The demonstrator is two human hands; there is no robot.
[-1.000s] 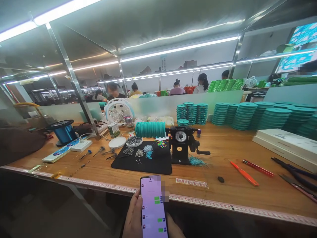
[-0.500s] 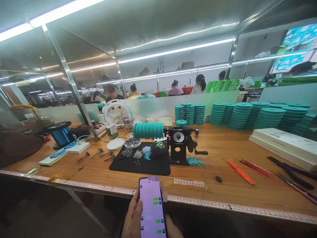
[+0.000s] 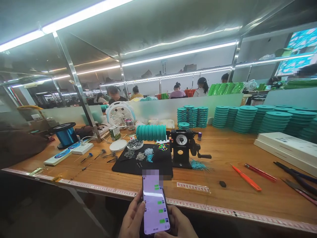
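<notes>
A smartphone (image 3: 155,205) with a lit chat screen sits low in the middle of the view, in front of the wooden workbench (image 3: 223,201). My left hand (image 3: 130,219) wraps its left edge, thumb on the screen's side. My right hand (image 3: 180,224) cups its right edge and bottom. Both hands are below the bench's front edge, where a measuring tape strip runs. Straight beyond the phone lies a black mat (image 3: 143,162) with small piles of metal parts and teal wire bits.
A black hand-crank winder (image 3: 182,147) stands behind the mat beside a row of teal spools (image 3: 151,132). Teal spool stacks (image 3: 247,117) line the back. Orange and red tools (image 3: 246,178), white boxes (image 3: 284,148), a blue wire reel (image 3: 64,134) and a fan (image 3: 119,113) are around. Other people sit beyond the partition.
The phone has risen and shifted slightly right in view, and my right hand has come up around its right edge. The chat on screen has scrolled.
</notes>
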